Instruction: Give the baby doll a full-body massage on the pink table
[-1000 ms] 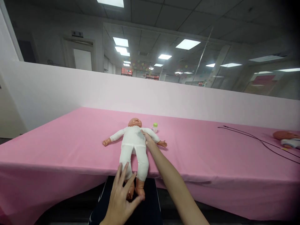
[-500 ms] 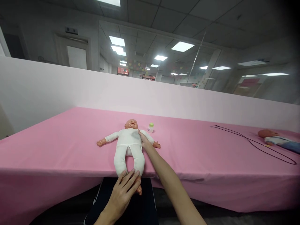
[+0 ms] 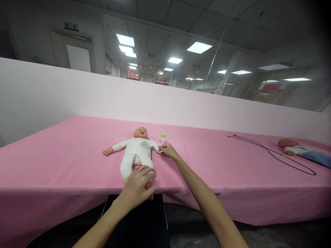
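A baby doll (image 3: 138, 146) with a white cloth body lies on its back on the pink-covered table, head towards the wall and arms spread. My right hand (image 3: 168, 151) is closed round the end of the doll's arm on the right, hiding the doll's hand. Over the doll's lower legs, by the table's front edge, is my left hand (image 3: 139, 184). Its fingers are apart and slightly bent, and it holds nothing; whether it touches the leg I cannot tell. A small baby bottle (image 3: 162, 138) with a green cap stands beside the doll's head.
Pink cloth (image 3: 85, 158) covers the table and hangs over its front edge. A thin black cord (image 3: 269, 150) lies in a long loop on the right. At the far right lies a second doll (image 3: 302, 151) in blue and white. A white low wall (image 3: 165, 105) runs behind the table.
My right hand has left the doll's side and moved outward to the end of its arm. My left hand has lifted from the feet and shifted slightly up the legs.
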### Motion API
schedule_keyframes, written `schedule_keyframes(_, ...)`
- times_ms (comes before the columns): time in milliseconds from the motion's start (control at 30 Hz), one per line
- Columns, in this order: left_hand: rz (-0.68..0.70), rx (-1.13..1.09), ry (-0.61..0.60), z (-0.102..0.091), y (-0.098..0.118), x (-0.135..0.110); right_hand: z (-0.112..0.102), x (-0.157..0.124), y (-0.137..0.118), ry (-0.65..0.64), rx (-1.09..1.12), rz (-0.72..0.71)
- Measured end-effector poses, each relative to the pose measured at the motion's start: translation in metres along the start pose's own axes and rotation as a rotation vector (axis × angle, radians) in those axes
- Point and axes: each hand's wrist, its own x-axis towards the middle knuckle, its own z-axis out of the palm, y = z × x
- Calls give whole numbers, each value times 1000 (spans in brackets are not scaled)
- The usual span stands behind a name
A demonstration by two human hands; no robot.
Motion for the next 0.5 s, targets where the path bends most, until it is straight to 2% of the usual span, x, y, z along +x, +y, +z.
schedule_keyframes(100,-186,-399,68,7,3,61,-30,16,5,103,-83,11)
schedule_keyframes(167,-328,-730,87,15,-5,112,-43,26,8,166,-156,6)
schedule_keyframes(267,-758,-1231,178,31,-27,184,-49,40,15,228,-274,-11)
schedule_keyframes(333,-878,-1318,214,43,-44,220,-47,49,21,261,-340,-37)
schedule_keyframes(367,-894,-1321,231,49,-52,234,-45,54,24,273,-365,-57)
schedule_keyframes(500,-854,-1329,306,70,-77,266,-37,77,37,266,-425,-169)
